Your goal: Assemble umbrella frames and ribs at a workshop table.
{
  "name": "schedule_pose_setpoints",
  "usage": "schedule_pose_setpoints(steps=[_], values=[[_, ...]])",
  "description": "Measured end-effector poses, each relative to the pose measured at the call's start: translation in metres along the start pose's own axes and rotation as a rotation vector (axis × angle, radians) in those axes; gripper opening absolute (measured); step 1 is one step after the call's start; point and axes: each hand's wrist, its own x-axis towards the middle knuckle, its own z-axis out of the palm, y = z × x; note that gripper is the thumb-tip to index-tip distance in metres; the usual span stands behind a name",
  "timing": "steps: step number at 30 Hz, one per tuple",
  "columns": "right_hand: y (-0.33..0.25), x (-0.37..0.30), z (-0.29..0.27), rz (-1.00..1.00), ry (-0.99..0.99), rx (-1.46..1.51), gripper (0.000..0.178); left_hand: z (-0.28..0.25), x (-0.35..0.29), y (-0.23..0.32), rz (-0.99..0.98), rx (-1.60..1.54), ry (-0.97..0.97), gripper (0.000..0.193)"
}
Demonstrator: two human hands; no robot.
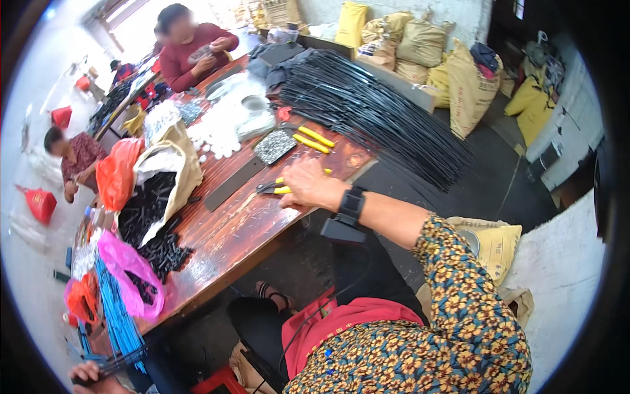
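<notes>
Obstacle beyond right hand (308,184): yellow handles (316,136)

Across desk (230,240) from me, person (180,62) in dark red top. Off my left, co-worker (82,157) in patterned top, red bags (37,203) beside. Ahead right, tan sack (469,95), yellow sack (352,25).

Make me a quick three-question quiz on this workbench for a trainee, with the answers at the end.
1. Which hand holds the yellow-handled metal pliers?
2. True or false: the long, thin black rods lie to the right of the translucent pink plastic bag.
3. What lies in the open beige sack?
A) Blue rods
B) Small black tubular pieces
C) Round white pieces

Key: 1. The right hand. 2. True. 3. B.
</notes>
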Motion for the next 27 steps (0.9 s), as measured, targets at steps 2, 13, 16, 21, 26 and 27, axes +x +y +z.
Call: schedule_pose_setpoints(steps=[2, 13, 16, 21, 26, 27], values=[[-0.002, 0.003, 0.009, -0.055, 0.186, -0.048, 0.045, 0.032, -0.007, 0.016, -0.010, 0.199, 0.283, 0.039], [0.107, -0.042, -0.046, 0.387, 0.407, -0.155, 0.011, -0.050, -0.148, -0.089, -0.776, 1.090, 0.029, 0.032], [0.129, -0.043, -0.068, 0.482, 0.426, -0.209, 0.016, -0.088, -0.217, -0.124, -1.019, 0.982, -0.010, 0.034], [0.158, -0.038, -0.085, 0.592, 0.342, -0.268, 0.027, -0.139, -0.314, -0.169, -1.277, 0.956, 0.026, 0.044], [0.173, -0.034, -0.085, 0.612, 0.214, -0.230, 0.034, -0.172, -0.359, -0.191, -1.444, 0.990, 0.141, 0.039], [0.174, -0.034, -0.086, 0.600, 0.204, -0.216, 0.033, -0.175, -0.360, -0.192, -1.452, 1.001, 0.165, 0.038]])
